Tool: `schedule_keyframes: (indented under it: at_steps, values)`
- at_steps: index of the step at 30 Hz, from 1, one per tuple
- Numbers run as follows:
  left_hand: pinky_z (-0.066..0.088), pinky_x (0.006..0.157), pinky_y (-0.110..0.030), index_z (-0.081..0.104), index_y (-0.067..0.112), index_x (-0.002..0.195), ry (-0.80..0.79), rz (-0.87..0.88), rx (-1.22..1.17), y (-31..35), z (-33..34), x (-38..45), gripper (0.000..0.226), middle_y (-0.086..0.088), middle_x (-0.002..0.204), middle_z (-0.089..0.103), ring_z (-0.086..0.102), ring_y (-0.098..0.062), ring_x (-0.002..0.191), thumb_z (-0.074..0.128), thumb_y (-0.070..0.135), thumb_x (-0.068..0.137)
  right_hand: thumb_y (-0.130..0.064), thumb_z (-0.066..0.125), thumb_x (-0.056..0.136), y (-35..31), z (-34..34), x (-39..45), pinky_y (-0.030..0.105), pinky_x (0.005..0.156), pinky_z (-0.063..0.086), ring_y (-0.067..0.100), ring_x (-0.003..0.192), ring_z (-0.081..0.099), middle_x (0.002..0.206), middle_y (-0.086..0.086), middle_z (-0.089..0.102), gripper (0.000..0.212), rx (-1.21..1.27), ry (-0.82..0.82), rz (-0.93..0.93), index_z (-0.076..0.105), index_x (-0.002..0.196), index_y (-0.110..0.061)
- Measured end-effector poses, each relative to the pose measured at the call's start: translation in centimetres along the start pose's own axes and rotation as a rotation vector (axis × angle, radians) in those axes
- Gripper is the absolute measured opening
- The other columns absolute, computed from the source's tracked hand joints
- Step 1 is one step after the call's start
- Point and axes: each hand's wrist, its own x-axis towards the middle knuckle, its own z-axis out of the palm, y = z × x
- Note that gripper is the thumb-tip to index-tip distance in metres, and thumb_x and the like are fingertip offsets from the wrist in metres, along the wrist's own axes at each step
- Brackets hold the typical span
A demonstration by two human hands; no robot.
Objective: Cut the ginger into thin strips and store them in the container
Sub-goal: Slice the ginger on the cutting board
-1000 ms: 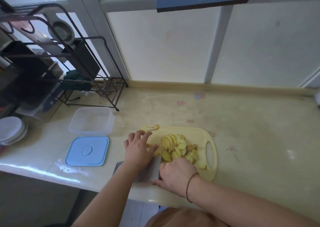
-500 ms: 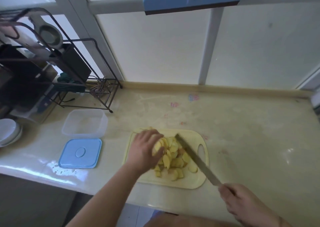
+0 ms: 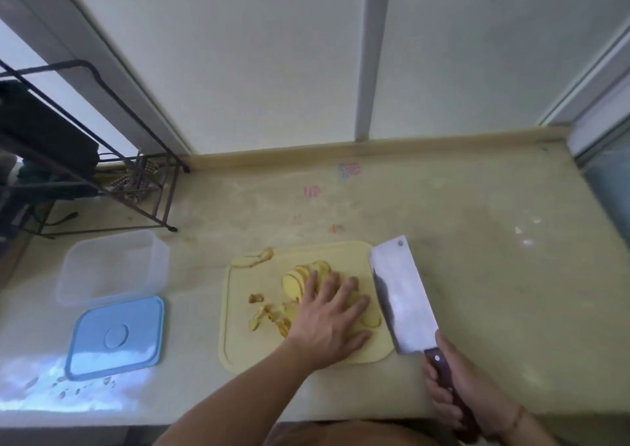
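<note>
**Slices flattened, cleaver poised for the strip cuts**

The left hand [image 3: 329, 316] lies palm-down with its fingers [image 3: 344, 287] straight and spread, pressing on the fanned ginger slices [image 3: 300, 280]. Most of the pile sits under the palm and fingertips; a few rounds stick out just beyond the index finger on the far-left side, and one slice [image 3: 371, 319] shows beside the little finger. Near the thumb side lie brown peel scraps [image 3: 269, 314], and a larger offcut [image 3: 255, 258] rests at the far-left corner of the yellow cutting board [image 3: 238, 343].

Just off the little finger stands the cleaver [image 3: 402, 295], its blade over the board's right edge, running away from the person. The right hand [image 3: 456, 401] grips the dark wooden handle [image 3: 439, 363], fingers wrapped around it.

Well away on the thumb side, the clear container [image 3: 112, 265] sits open on the counter [image 3: 477, 241] with nothing visible in it, the blue lid [image 3: 116, 336] just in front of it.

The step in hand looks like settling the sliced stack before cutting it into strips; storing has not begun. The next move likely calls for curling those flat fingertips back behind the knuckles, then bringing the blade across the near edge of the stack in close, narrow cuts. Spread as they are, the fingers would be exposed to the edge.
</note>
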Motion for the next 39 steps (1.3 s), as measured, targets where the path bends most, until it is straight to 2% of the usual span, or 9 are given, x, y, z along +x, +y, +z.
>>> schedule_keyframes:
  at_steps: [4,10,18,23,26,29,33,35,39]
  values:
    - [0.035,0.106,-0.065,0.060,0.026,0.122,0.206,0.047,-0.040,-0.5,1.1,0.2,0.043,-0.006,0.132,0.058,0.057,-0.037,0.118,0.053,0.051,0.089,-0.058,0.030,0.100,0.0,0.3,0.3,0.021,0.039,0.027,0.015,0.037,0.023,0.052,0.010,0.028,0.061,-0.032,0.061,-0.025,0.042,0.065,-0.010]
    - [0.040,0.100,-0.061,0.066,0.019,0.110,0.380,-0.045,-0.053,-3.3,1.7,-0.4,0.032,-0.008,0.112,0.062,0.060,-0.035,0.102,0.057,0.038,0.086,-0.051,0.030,0.104,0.6,0.8,0.6,0.020,0.040,0.025,0.014,0.037,0.023,0.051,0.011,0.029,0.060,-0.090,0.162,-0.084,0.040,0.062,-0.009]
    - [0.032,0.110,-0.067,0.064,0.020,0.121,0.304,-0.165,-0.110,-7.6,1.5,-2.3,0.041,-0.002,0.118,0.059,0.054,-0.030,0.112,0.054,0.041,0.087,-0.051,0.029,0.104,0.4,0.6,0.7,0.021,0.041,0.027,0.014,0.038,0.024,0.051,0.011,0.029,0.060,-0.107,0.153,-0.086,0.040,0.065,-0.007]
    - [0.026,0.118,-0.058,0.050,0.023,0.142,0.222,-0.180,-0.443,-8.6,-0.6,-2.7,0.063,0.003,0.126,0.061,0.050,-0.021,0.122,0.055,0.054,0.087,-0.054,0.029,0.102,0.1,0.6,0.3,0.021,0.041,0.026,0.014,0.040,0.023,0.052,0.010,0.028,0.059,-0.102,0.114,-0.071,0.040,0.067,-0.008]
    - [0.034,0.114,-0.041,0.055,0.017,0.139,0.301,-0.267,-0.660,-9.9,-2.4,-3.4,0.055,0.007,0.127,0.060,0.051,-0.017,0.123,0.054,0.037,0.088,-0.055,0.030,0.101,-0.5,0.8,-0.3,0.020,0.040,0.025,0.013,0.040,0.021,0.053,0.009,0.026,0.059,-0.091,0.085,-0.074,0.040,0.067,-0.009]
    - [0.037,0.104,-0.027,0.066,0.013,0.125,0.420,-0.391,-0.718,-10.9,-3.2,-4.0,0.042,0.010,0.120,0.057,0.052,-0.016,0.120,0.056,0.012,0.084,-0.055,0.031,0.102,-1.6,1.0,-0.7,0.019,0.038,0.028,0.013,0.037,0.022,0.051,0.009,0.028,0.059,-0.140,0.089,-0.109,0.042,0.067,-0.008]
    - [0.048,0.101,-0.040,0.073,0.010,0.110,0.491,-0.600,-0.696,-11.7,-3.0,-4.0,0.033,-0.002,0.116,0.067,0.056,-0.025,0.117,0.063,-0.006,0.083,-0.050,0.035,0.102,-3.4,1.0,-0.3,0.019,0.039,0.031,0.014,0.033,0.029,0.048,0.012,0.032,0.059,-0.281,0.143,-0.230,0.044,0.064,-0.005]
    - [0.049,0.098,-0.041,0.073,0.012,0.110,0.471,-0.517,-0.587,-11.6,-2.9,-4.0,0.029,-0.003,0.114,0.069,0.058,-0.029,0.113,0.070,0.005,0.082,-0.051,0.036,0.102,-3.9,1.0,-0.1,0.020,0.041,0.030,0.014,0.033,0.030,0.048,0.012,0.032,0.059,-0.288,0.151,-0.255,0.044,0.065,-0.006]
    - [0.044,0.099,-0.040,0.071,0.024,0.111,0.355,-0.151,-0.258,-9.6,-2.8,-3.6,0.039,0.006,0.110,0.069,0.057,-0.024,0.109,0.066,0.045,0.078,-0.054,0.037,0.100,-4.1,1.2,-0.1,0.021,0.041,0.031,0.015,0.033,0.030,0.048,0.013,0.033,0.059,-0.258,0.145,-0.270,0.044,0.067,-0.006]
